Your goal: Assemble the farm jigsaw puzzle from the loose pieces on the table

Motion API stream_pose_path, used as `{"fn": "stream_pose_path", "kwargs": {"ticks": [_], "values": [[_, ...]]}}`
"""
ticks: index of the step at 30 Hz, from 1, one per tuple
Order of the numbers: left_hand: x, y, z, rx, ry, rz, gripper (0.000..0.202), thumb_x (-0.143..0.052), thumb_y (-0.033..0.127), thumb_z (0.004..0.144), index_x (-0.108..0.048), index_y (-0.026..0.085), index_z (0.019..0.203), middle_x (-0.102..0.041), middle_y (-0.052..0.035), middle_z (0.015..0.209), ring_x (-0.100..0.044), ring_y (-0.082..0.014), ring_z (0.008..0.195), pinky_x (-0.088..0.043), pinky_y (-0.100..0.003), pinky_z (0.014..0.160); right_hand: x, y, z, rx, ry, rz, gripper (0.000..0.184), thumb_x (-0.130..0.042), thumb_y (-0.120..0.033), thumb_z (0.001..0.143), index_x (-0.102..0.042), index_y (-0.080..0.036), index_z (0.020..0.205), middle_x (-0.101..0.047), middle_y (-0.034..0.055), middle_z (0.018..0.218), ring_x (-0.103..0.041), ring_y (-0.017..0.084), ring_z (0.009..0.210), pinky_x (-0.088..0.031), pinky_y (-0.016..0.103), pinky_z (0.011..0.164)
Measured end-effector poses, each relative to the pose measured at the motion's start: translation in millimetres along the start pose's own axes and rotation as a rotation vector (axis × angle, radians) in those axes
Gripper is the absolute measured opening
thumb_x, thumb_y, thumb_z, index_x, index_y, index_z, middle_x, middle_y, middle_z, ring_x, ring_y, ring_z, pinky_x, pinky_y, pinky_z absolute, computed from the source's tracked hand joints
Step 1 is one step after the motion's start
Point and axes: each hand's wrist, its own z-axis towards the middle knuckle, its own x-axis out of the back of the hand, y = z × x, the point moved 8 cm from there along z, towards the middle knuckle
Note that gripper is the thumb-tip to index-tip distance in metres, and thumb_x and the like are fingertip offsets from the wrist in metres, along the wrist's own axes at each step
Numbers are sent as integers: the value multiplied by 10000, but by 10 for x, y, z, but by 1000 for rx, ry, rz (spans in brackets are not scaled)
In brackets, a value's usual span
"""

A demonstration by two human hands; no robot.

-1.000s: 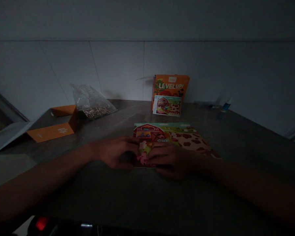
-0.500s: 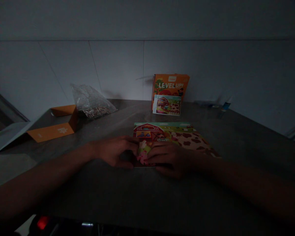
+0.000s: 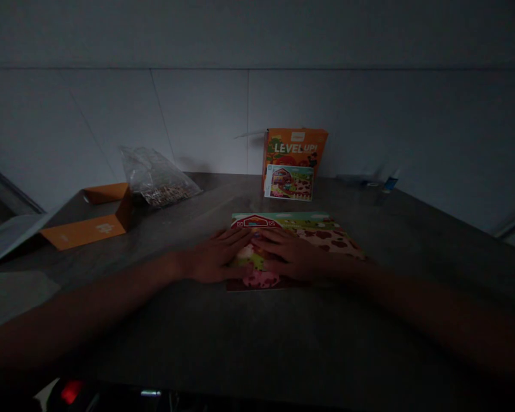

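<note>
A farm-scene puzzle (image 3: 326,239) with a red barn, a brown-spotted patch and a pink animal lies flat on the grey table. My left hand (image 3: 217,256) rests on its left part, fingers stretched out over the barn. From the right, my right hand (image 3: 289,254) also lies flat on it, fingers spread and the fingertips close to those of the left. Neither hand grips anything. Part of the barn picture is hidden beneath the fingers, and the room is dim.
Against the wall stands an orange box (image 3: 296,143) marked LEVEL UP!, with a small farm picture card (image 3: 289,183) leaning on it. To the left are an orange open box lid (image 3: 86,232) and a clear plastic bag (image 3: 158,177) holding small pieces. A small blue-labelled object (image 3: 390,183) lies back right.
Both hands have slid further up the puzzle, and their fingers have flattened and spread out. The pink animal near the lower edge is now more exposed. The view has shifted slightly.
</note>
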Motion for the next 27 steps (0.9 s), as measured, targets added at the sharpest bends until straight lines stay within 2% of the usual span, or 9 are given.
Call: {"fn": "stream_pose_path", "kwargs": {"ticks": [2,4,7,10,14,16,19,24,27], "values": [[-8,-107,14,50,-21,20,866,-324,709,927,-98,179,1573,-63,-147,1636,-65,-329,1513,-106,-528,1210,-13,282,-31,-96,-57,-33,671,-403,-557,979,-289,-216,1546,-219,99,1621,-186,289,1495,-186,508,1215],[0,-188,21,90,-26,22,868,-316,714,926,-83,187,1575,-49,-140,1635,-62,-333,1512,-113,-530,1207,4,646,-105,-240,-125,-77,735,-365,-631,958,-258,-219,1558,-219,102,1620,-192,315,1491,-203,521,1209],[21,-255,27,117,-3,6,837,-290,695,945,-48,203,1578,-39,-126,1634,-61,-328,1512,-127,-514,1207,145,1167,-256,-450,-130,-179,745,-331,-654,952,-329,-188,1532,-279,141,1594,-265,347,1463,-283,538,1170],[32,-296,29,129,37,-3,796,-267,668,965,-77,196,1578,-75,-126,1629,-78,-326,1510,-140,-492,1208,305,1406,-321,-491,-56,-287,663,-379,-568,965,-468,-120,1445,-446,194,1487,-438,341,1359,-353,476,1132],[36,-315,35,127,65,-9,755,-257,643,980,-89,213,1577,-114,-121,1626,-111,-323,1507,-158,-505,1201,388,1447,-329,-504,27,-342,590,-463,-582,920,-611,-152,1296,-605,186,1287,-590,333,1155,-458,462,1002],[40,-319,40,131,65,-13,737,-254,631,985,-108,214,1575,-121,-117,1627,-117,-320,1507,-157,-519,1199,419,1449,-345,-539,82,-356,535,-445,-577,925,-654,-191,1231,-651,162,1203,-620,322,1088,-468,462,972],[36,-319,48,141,47,-13,712,-245,611,993,-151,204,1570,-119,-111,1628,-110,-320,1508,-149,-530,1200,467,1448,-380,-583,168,-382,500,-377,-509,958,-688,-175,1162,-670,172,1129,-631,309,1054,-468,441,961],[15,-270,65,155,20,17,684,-213,573,1007,-175,181,1567,-98,-105,1633,6,-354,1507,-90,-583,1195,410,1358,-379,-584,178,-413,463,-374,-402,966,-667,-125,1195,-653,192,1157,-608,294,1084,-464,429,977],[7,-192,94,148,11,20,683,-190,570,1008,-166,179,1568,-83,-108,1634,54,-369,1500,-54,-614,1184,250,1184,-317,-501,123,-391,474,-357,-385,986,-592,-126,1306,-596,182,1317,-529,298,1240,-405,460,1057]]}}
